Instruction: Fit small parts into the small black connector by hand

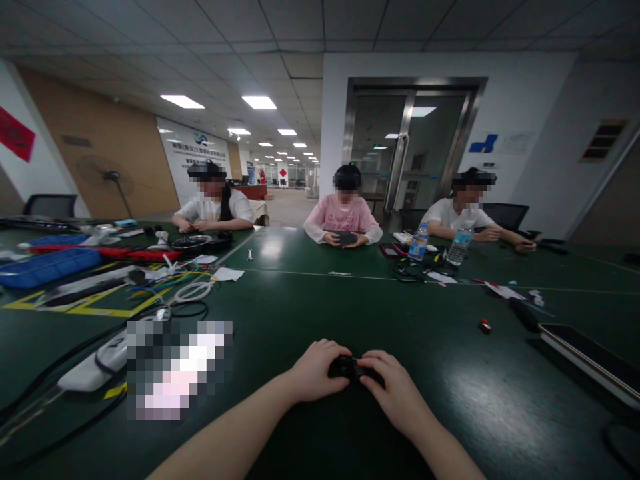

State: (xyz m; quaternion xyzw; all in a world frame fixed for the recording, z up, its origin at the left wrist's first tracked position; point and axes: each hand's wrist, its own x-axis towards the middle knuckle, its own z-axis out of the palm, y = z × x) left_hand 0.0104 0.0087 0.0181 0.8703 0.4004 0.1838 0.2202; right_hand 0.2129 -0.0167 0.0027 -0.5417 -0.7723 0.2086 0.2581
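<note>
Between my two hands, low over the green table (280, 307), is a small black object (346, 367) whose kind I cannot make out. My left hand (319, 371) is closed on its left side, thumb below and fingers curled over the top. From the right, my right hand (387, 383) grips the other side with thumb and fingers. Much of the object is hidden by the fingers. Left of my left forearm lies a flat, pixelated bright shape (185, 373).
At left lie a white power strip (95, 363), cables (193, 291) and a blue tray (50, 267). Two water bottles (460, 243) stand far right. A small red item (485, 325) and a flat dark device (590, 357) lie at right. Three people sit across the table.
</note>
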